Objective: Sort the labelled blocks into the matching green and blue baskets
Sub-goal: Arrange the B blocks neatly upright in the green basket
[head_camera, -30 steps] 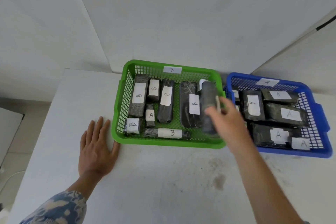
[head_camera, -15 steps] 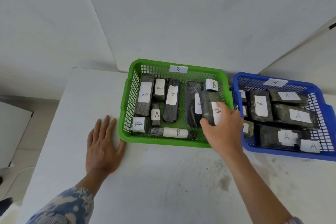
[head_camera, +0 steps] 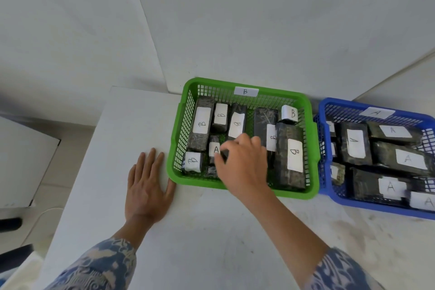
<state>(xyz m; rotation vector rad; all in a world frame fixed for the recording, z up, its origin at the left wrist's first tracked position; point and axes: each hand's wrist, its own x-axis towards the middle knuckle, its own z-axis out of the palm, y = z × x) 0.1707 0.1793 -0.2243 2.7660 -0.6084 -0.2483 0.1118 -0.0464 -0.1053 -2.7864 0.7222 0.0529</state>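
Right grip (head_camera: 237, 162) pinching small dark A-labelled block (head_camera: 214, 150) in green mesh basket (head_camera: 175, 146), left grip (head_camera: 147, 186) flat, fingers spread.

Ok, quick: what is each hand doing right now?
Left hand: open, flat on the table.
Right hand: fingers on the small A-labelled block in the green basket; grip unclear.

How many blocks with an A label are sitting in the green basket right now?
1: a small A block near the front left of the green basket, at the right hand fingertips. That hand may hide others.
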